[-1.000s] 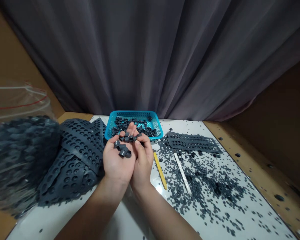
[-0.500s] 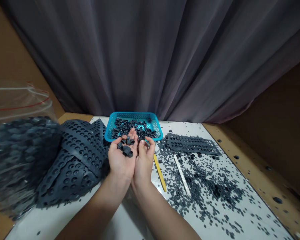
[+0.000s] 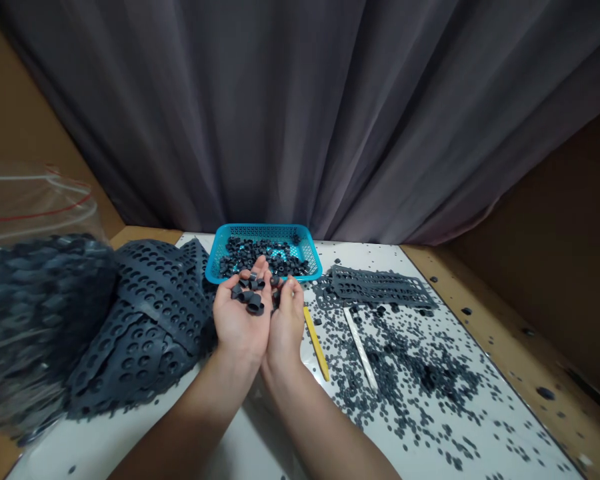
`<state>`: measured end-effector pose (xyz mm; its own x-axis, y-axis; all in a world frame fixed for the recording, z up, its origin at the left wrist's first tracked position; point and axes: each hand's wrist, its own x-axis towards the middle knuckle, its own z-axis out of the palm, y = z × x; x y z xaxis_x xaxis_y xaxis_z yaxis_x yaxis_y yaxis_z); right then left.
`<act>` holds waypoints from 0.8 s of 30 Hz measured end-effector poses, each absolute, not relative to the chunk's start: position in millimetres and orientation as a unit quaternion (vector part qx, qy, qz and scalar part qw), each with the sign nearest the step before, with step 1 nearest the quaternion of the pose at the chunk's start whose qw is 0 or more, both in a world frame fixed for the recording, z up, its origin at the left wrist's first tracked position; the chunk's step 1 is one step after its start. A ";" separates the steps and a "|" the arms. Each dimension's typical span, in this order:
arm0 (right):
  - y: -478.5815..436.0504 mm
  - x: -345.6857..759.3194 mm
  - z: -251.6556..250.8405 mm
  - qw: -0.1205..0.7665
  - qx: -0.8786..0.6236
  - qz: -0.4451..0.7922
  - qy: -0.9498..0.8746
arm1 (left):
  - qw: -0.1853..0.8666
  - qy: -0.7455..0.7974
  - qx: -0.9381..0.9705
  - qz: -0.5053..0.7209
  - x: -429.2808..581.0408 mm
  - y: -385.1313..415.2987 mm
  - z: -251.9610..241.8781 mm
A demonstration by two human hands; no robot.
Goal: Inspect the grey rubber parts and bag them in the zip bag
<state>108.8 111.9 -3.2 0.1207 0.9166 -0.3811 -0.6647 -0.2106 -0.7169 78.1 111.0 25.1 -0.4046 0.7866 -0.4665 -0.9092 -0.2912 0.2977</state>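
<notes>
My left hand (image 3: 241,327) is cupped palm up, with several short black rubber tubes (image 3: 254,305) lying loose in the palm and by the fingers. Pressed against its side, my right hand (image 3: 286,328) is also cupped, its thumb and fingers curled around a few more of the black tubes (image 3: 275,283). Just beyond both hands stands a blue plastic basket (image 3: 211,270), its floor largely covered with the same kind of black pieces. The fingertips overlap the basket's near rim in view; I cannot tell whether they touch it.
At left are a clear zip bag (image 3: 35,320) full of black pieces and a pile of perforated black rubber sheets (image 3: 147,320). To the right lie a yellow stick (image 3: 316,343), a white stick (image 3: 361,350), flat punched sheets (image 3: 380,287) and many scattered black discs (image 3: 430,377).
My right thumb and fingers have loosened a little, and more black tubes show between them. Both hands stay together before the basket. The whole view has shifted slightly.
</notes>
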 end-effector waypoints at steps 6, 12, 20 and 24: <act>110.6 118.6 10.1 0.616 -0.431 0.644 -0.142 | 0.543 0.240 -0.097 0.799 86.8 109.6 32.6; 110.8 125.7 10.3 0.620 -0.416 0.650 -0.144 | 0.541 0.243 -0.094 0.800 93.0 108.7 33.7; 112.4 123.5 0.9 0.630 -0.359 0.675 -0.135 | 0.526 0.272 -0.081 0.802 93.1 107.3 29.1; 114.1 124.0 0.7 0.628 -0.355 0.681 -0.127 | 0.531 0.273 -0.074 0.799 93.5 110.4 22.8</act>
<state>124.0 114.1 0.7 0.0403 0.9454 -0.3234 -0.7653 -0.1789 -0.6183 93.5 110.4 22.8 -0.4258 0.8075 -0.4083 -0.8885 -0.2877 0.3576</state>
